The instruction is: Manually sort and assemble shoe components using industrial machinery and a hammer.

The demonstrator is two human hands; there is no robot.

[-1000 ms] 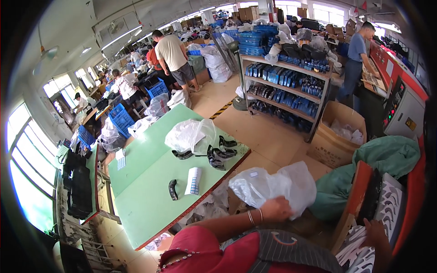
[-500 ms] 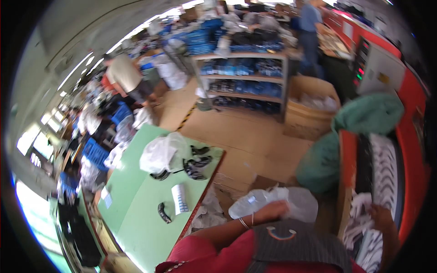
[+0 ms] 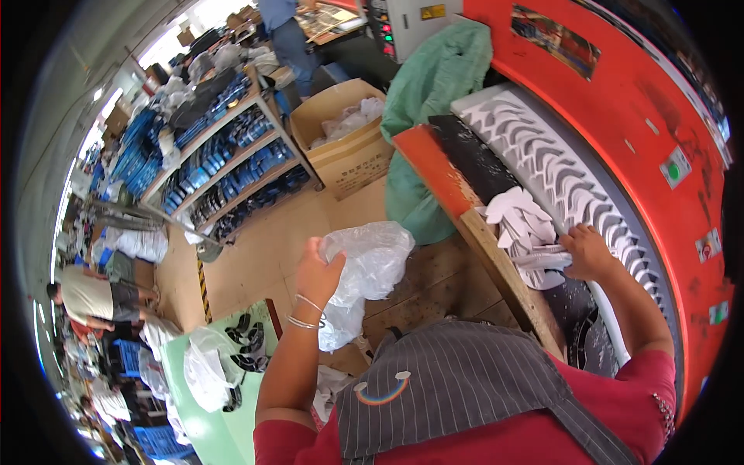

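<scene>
Both hands are busy: the left hand point(image 3: 316, 271) grips a crumpled clear plastic bag point(image 3: 364, 267) aloft, mouth kept handy, while the right hand point(image 3: 587, 252) presses on white cut-out foam pieces point(image 3: 527, 229) heaped at the black cutting board's point(image 3: 480, 167) near edge.

Top: red short-sleeved shirt point(image 3: 620, 387), arms bare from the sleeve down
Apron: dark grey with thin pale stripes point(image 3: 457, 395), wide straps over the shoulder
Badge: small rainbow arc point(image 3: 380, 390) on the apron
Left wrist: thin silver bangles point(image 3: 304, 314)
</scene>
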